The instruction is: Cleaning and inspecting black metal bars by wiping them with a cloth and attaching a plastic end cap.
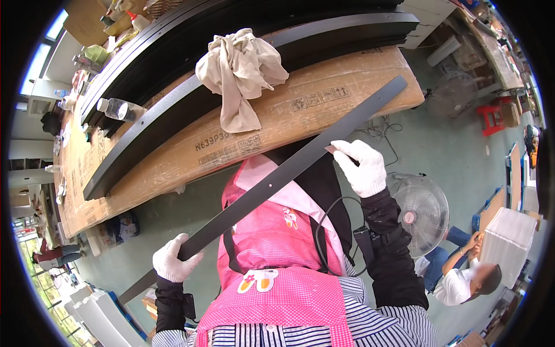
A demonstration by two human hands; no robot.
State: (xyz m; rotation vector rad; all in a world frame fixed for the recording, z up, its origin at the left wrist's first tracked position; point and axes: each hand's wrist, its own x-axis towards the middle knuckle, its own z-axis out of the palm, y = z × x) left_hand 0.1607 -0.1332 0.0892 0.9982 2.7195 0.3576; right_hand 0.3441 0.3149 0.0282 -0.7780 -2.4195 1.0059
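Cardboard-covered workbench [324, 101] is carrying black strips, a beige rag [240, 69] and a lying plastic bottle [118, 108], contents unclear. Long black bar [272, 182] is slanting above the pink apron [277, 254]; left hand [173, 261] is gripping it closed, right hand [361, 165] is pinching a small pad against it.

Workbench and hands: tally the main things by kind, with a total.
Black strip in hand: 1
Black strips on the bench: 3 at least, stacked, so the exact count is unclear
Cloth: 1
Clear bottle: 1
Gloved hands, left hand and right hand: 2
Total: 8 at least
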